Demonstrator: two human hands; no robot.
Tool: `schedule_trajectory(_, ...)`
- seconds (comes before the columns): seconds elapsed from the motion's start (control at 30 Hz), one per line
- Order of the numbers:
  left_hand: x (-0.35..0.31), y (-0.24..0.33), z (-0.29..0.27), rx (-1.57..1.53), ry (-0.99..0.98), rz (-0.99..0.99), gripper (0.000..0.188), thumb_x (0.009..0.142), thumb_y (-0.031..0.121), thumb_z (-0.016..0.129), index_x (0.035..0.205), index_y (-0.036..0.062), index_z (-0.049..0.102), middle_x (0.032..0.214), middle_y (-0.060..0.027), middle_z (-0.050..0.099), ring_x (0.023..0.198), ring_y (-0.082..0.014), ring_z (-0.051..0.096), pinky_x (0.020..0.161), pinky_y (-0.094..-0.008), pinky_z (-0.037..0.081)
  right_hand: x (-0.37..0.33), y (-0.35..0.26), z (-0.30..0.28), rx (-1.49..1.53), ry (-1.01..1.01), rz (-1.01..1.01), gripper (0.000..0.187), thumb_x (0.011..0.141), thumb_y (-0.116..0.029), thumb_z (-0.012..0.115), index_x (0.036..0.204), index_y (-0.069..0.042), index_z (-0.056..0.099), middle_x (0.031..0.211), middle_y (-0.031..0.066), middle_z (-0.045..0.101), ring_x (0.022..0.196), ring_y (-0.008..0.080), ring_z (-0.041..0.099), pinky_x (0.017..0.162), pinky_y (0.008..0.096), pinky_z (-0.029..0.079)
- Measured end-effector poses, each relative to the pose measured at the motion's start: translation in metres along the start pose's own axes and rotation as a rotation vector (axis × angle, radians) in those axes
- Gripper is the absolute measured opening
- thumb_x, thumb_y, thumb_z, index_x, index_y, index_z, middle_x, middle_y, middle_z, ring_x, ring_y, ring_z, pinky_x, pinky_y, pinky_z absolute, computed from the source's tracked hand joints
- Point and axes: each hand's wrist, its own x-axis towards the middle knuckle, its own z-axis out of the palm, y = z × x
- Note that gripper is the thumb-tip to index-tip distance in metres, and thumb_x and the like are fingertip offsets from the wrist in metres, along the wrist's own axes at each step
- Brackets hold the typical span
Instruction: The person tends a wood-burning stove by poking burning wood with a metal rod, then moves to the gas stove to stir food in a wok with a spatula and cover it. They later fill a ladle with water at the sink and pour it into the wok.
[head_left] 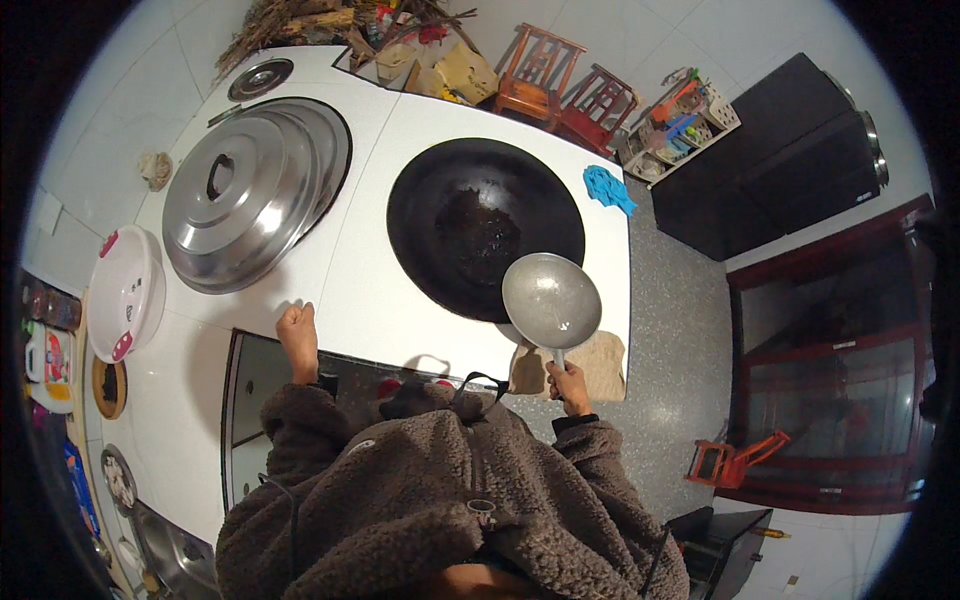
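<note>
My right hand (569, 388) is closed round the handle of a big grey metal ladle (552, 298). Its wide bowl overlaps the near right rim of a black wok (425, 225) set into the white counter (350, 270). Inside the wok, the bottom looks dark and wet, with a shiny patch. A tan cloth (603, 368) lies at the counter's front edge, partly under the ladle and my right hand. At the counter's front edge, left of the wok, my left hand (298, 332) is curled into a fist, with nothing visible in it.
Left of the wok, a large domed metal lid (255, 215) rests on the counter beside a pink-and-white basin (128, 290). A crumpled blue cloth (608, 188) lies at the far right corner. Wooden chairs (535, 75) and piled firewood (290, 30) stand behind. An orange stool (735, 458) is on the right.
</note>
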Motion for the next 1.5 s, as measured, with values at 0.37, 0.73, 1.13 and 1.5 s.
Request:
schedule_trajectory(0.37,0.006,-0.05,-0.01,0.484,-0.247,0.147,0.017,0.075,0.014,0.063,0.076,-0.0011,0.056,0.077,-0.0092,0.059,0.073,-0.0215,0.057,0.068,-0.0346,0.045,-0.008,0.01,0.004,0.089,-0.014,0.038,0.019,0.086,-0.022,0.059,0.082,-0.005,0.053,0.056,-0.001,0.043,0.04,0.0092,0.041,0.037,0.0255,0.032)
schedule_trajectory(0.73,-0.005,-0.064,-0.018,0.844,-0.4,0.168,0.045,0.073,0.023,0.059,0.112,0.0009,0.056,0.122,-0.0196,0.052,0.112,-0.0349,0.049,0.094,-0.0456,0.039,-0.008,0.013,0.001,0.359,-0.213,0.122,0.017,0.086,-0.022,0.061,0.087,-0.007,0.052,0.058,-0.0027,0.041,0.043,0.0079,0.038,0.04,0.0243,0.03)
schedule_trajectory(1.13,0.021,-0.058,-0.01,0.881,-0.361,0.216,0.038,0.073,0.026,0.059,0.103,0.0045,0.063,0.106,-0.0151,0.062,0.101,-0.0336,0.056,0.088,-0.0455,0.043,-0.01,-0.001,0.011,0.267,-0.134,0.075,0.016,0.086,-0.019,0.061,0.087,-0.007,0.05,0.056,-0.0029,0.041,0.043,0.0077,0.037,0.038,0.0247,0.03)
schedule_trajectory(1.5,0.022,-0.058,-0.012,0.861,-0.365,0.181,0.03,0.073,0.025,0.059,0.094,0.0053,0.068,0.101,-0.0143,0.064,0.098,-0.0317,0.057,0.087,-0.0425,0.044,-0.015,-0.025,0.026,0.194,-0.068,0.09,0.015,0.086,-0.017,0.059,0.084,-0.007,0.048,0.057,-0.0029,0.04,0.044,0.0078,0.037,0.039,0.0248,0.03)
